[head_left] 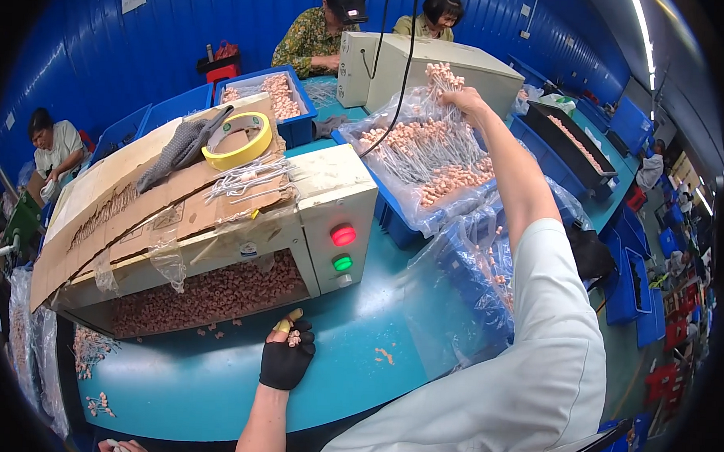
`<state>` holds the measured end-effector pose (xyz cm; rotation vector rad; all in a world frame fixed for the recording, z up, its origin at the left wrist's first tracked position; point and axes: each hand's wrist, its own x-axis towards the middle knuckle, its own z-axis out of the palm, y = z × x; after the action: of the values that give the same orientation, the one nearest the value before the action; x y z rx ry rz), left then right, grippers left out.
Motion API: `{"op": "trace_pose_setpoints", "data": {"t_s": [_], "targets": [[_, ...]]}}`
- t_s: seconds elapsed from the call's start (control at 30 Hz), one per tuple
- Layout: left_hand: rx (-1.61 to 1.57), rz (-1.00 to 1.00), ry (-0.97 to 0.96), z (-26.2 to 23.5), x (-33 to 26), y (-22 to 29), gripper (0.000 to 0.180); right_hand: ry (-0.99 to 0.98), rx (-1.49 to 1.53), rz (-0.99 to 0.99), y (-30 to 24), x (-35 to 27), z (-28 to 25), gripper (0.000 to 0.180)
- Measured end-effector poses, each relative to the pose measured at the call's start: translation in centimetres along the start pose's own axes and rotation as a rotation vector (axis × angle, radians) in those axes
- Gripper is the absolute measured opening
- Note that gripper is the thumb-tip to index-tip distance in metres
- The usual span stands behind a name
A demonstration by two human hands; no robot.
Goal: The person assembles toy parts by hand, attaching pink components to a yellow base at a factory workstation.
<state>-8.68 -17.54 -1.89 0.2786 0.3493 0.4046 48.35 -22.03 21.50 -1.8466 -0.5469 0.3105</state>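
Note:
My right hand (468, 104) is raised at the far side, gripping a bunch of thin white stems with pink tips (444, 81). Beneath it, a plastic-lined blue bin (394, 215) holds many more of these stems. My left hand (287, 359), in a black fingerless glove with yellow wraps on the fingers, rests over the blue-green table (358, 337). Its fingers are curled on a few small pink pieces (294, 338). Just beyond it stands a beige machine (330, 225) with a red and a green light. Its open front holds a heap of small pink pieces (216, 297).
Cardboard (132, 190) covers the machine top, bearing a yellow tape roll (239, 140), a grey glove (185, 144) and white stems (252, 181). A second beige machine (431, 65) stands across the table near two people. Another person's hand (123, 448) shows at lower left.

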Motion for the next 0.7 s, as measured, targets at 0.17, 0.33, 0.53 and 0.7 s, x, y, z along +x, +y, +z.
{"op": "trace_pose_setpoints", "data": {"t_s": [0.17,0.33,0.53,0.7], "targets": [[0.063,0.034,0.013,-0.1,0.3,-0.2,0.028,-0.026,0.389,-0.008,-1.9,-3.5,-1.4,0.021],[-0.015,0.051,-0.200,-1.9,1.1,-0.2,0.037,0.014,0.539,-0.095,-4.5,-11.3,-1.5,0.019],[-0.055,0.075,-0.105,-0.3,0.1,0.1,0.031,-0.139,0.688,-0.189,-4.2,-21.9,-2.1,0.022],[-0.004,0.134,-0.103,-0.7,0.0,0.3,0.028,-0.130,0.631,-0.182,-5.0,-36.7,0.1,0.026]]}}
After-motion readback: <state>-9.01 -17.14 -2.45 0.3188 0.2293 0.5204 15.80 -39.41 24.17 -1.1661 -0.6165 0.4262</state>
